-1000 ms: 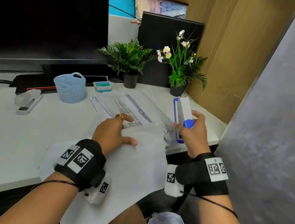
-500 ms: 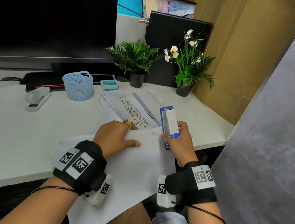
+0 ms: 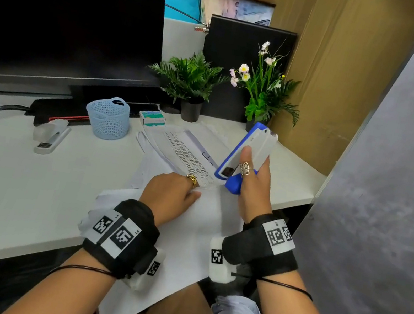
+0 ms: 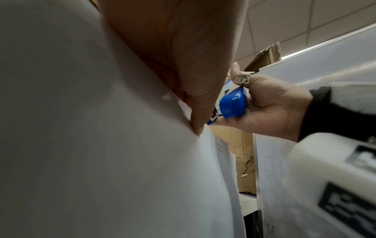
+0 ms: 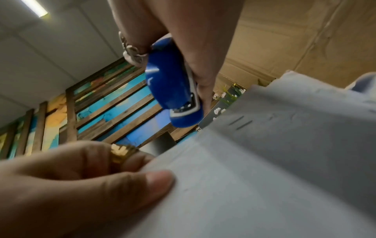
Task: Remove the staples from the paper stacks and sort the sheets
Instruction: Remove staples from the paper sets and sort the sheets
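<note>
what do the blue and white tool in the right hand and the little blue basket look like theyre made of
Tool in the right hand: looks like moulded plastic, glossy blue with a satin white face; highlights show on the rounded end. Basket: pale blue plastic, probably matte, judging by its moulded lattice wall and loop handle.

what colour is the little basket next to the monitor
Light blue, with a lattice pattern; the basket shows best in the head view.

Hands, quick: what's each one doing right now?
Left hand: pinches the paper stack near its corner.
Right hand: grips the blue and white stapler.
</note>
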Available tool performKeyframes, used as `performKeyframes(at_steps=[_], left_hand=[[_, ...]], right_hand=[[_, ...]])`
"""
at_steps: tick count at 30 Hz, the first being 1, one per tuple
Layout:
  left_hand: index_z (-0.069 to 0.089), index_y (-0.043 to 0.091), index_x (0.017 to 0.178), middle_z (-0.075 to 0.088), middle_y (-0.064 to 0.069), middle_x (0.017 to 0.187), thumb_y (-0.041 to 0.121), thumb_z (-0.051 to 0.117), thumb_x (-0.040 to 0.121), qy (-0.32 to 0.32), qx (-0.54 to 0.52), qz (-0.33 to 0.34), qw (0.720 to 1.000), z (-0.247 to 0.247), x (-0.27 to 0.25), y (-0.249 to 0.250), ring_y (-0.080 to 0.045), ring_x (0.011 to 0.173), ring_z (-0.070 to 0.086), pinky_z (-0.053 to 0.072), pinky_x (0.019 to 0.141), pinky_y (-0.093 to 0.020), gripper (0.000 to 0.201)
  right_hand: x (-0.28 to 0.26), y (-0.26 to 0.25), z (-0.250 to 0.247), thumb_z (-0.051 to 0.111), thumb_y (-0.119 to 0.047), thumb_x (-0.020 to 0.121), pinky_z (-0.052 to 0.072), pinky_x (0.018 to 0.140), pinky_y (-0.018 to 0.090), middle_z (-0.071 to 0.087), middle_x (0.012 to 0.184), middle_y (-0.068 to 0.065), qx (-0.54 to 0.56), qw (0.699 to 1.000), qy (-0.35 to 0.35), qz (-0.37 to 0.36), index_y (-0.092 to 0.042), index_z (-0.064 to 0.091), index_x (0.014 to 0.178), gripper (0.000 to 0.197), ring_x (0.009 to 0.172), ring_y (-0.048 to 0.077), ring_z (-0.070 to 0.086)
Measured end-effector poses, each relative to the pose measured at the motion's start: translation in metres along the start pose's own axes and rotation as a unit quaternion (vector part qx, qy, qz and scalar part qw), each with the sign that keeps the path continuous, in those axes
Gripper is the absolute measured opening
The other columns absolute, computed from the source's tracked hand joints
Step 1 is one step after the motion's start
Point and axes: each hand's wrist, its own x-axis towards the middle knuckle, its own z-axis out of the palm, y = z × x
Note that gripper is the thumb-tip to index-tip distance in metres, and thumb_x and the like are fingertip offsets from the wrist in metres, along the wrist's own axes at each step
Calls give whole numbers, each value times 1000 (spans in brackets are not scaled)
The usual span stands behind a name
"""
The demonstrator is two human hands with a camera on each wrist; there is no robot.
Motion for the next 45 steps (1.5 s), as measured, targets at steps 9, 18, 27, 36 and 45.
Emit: performKeyframes(at_steps=[9, 18, 27, 36, 45], left_hand=[[60, 14, 112, 65, -7, 105, 42, 43, 97, 28, -48, 6, 998, 0, -3, 4, -22, 97, 58, 30, 67, -22, 36], [62, 10, 107, 65, -8, 105, 41, 46, 96, 33, -122, 20, 992, -4, -7, 11, -21, 94, 59, 38, 71, -21, 37], [57, 15, 84, 59, 4, 81, 51, 73, 73, -48, -172, -13, 984, -2, -9, 14, -14, 75, 56, 36, 60, -18, 41], [52, 15, 75, 48, 5, 71, 48, 71, 77, -77, -113, 31, 990, 0, -5, 18, -16, 71, 49, 28, 57, -22, 38], [47, 14, 79, 41, 6, 68, 44, 71, 79, -78, -134, 39, 987, 3, -3, 23, -16, 71, 48, 26, 51, -17, 38]], right_hand=[[1, 9, 0, 53, -38, 91, 45, 63, 5, 60, 87, -12, -102, 994, -10, -22, -28, 52, 90, 10, 80, 0, 59], [-9, 27, 8, 53, -57, 78, 56, 78, 35, 70, 92, 2, -113, 992, -14, -47, -25, 62, 84, 33, 88, 15, 68], [-18, 27, 14, 68, -50, 76, 54, 85, 51, 72, 93, 11, -49, 999, -10, 19, -24, 66, 79, 26, 89, 26, 70], [-15, 22, -2, 63, -37, 86, 51, 93, 50, 72, 99, 13, 7, 992, -46, 117, -14, 70, 95, 26, 93, 29, 69], [-12, 15, -12, 58, -51, 75, 53, 88, 41, 73, 95, 7, 33, 990, -34, 131, -13, 68, 99, 46, 91, 26, 69]])
